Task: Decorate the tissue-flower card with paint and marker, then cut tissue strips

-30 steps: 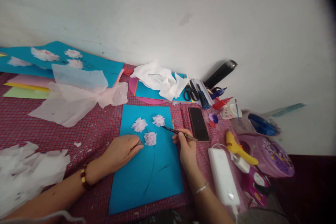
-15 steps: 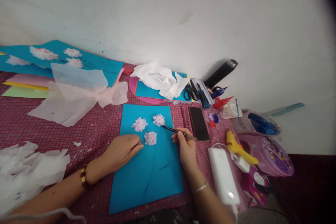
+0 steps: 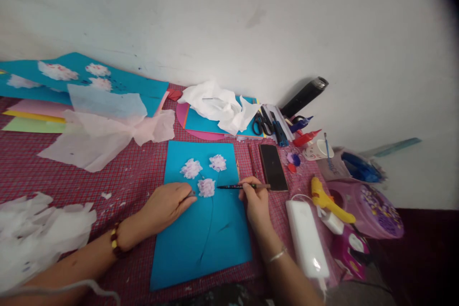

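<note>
A blue sheet (image 3: 179,248) lies before me with three pale lilac crumpled-paper flowers near its top: one at left (image 3: 191,168), one at upper right (image 3: 217,163) and one lower in the middle (image 3: 206,187). Thin dark curved lines run down the sheet. My right hand (image 3: 255,198) pinches a slim dark paintbrush (image 3: 233,186), its tip on or just over the sheet below the upper-right flower. My left hand (image 3: 170,204) rests closed on the sheet's left edge. A small grey end of something pokes out between its fingers; the rest is hidden.
A phone (image 3: 273,167), a white power bank (image 3: 307,239) and a yellow glue gun (image 3: 330,201) lie at right. Scissors (image 3: 261,123), a paper cup (image 3: 318,152) and a red tube (image 3: 306,138) stand behind. White tissue (image 3: 218,105) lies at the back, more (image 3: 43,234) at left.
My right hand has drawn the paintbrush tip down from the upper-right flower, and a faint line now shows beneath that flower. My left hand keeps its place.
</note>
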Demonstrator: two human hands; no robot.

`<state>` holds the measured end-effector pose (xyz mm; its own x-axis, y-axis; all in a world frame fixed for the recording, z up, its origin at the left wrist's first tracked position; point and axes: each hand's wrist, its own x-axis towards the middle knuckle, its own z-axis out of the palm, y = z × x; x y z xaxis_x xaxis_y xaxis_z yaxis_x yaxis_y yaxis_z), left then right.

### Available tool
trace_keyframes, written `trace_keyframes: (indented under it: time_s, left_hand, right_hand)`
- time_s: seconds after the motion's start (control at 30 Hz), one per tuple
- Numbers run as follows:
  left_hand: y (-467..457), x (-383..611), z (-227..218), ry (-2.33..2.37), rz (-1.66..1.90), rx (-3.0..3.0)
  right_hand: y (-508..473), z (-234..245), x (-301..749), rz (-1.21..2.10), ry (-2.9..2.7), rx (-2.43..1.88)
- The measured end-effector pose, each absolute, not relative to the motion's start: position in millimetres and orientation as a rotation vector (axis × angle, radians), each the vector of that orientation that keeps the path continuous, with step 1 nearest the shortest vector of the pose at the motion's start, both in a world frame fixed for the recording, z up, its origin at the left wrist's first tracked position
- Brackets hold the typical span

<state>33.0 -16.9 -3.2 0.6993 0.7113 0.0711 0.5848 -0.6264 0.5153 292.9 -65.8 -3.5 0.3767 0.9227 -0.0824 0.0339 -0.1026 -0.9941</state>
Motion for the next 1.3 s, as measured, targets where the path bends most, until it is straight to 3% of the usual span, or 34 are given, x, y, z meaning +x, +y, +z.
trace_keyframes:
  time_s: [0.87, 1.3]
  left_hand:
    - [-17, 33, -2, 1.002, 0.371, 2.443]
    - [-20, 35, -3, 0.987, 0.352, 2.555]
  right_hand:
    - [-73, 9, 295, 1.129, -1.09, -1.461]
    - [-81, -3, 288, 1.097, -0.923, -1.208]
